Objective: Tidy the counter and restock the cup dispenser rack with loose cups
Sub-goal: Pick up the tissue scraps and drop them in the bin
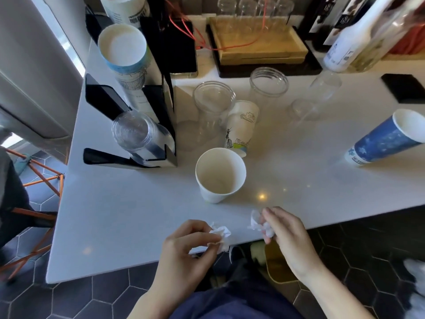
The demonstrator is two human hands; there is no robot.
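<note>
White crumpled tissue (221,236) sits in my left hand (184,247), another white wad (261,223) in my right hand (287,236). The countertop (128,215) is white, one paper cup (219,174) plain white, another (384,141) blue with white stars. The dispenser rack (161,107) is black.

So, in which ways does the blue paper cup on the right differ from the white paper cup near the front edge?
The blue paper cup has a dark blue wall with a white printed band at its base; the white paper cup shows only a plain white wall. The blue cup stands far right on the counter; the white one stands near the middle, closer to the hands. Both stand upright, mouth up, with pale insides, and no hand touches either.
</note>
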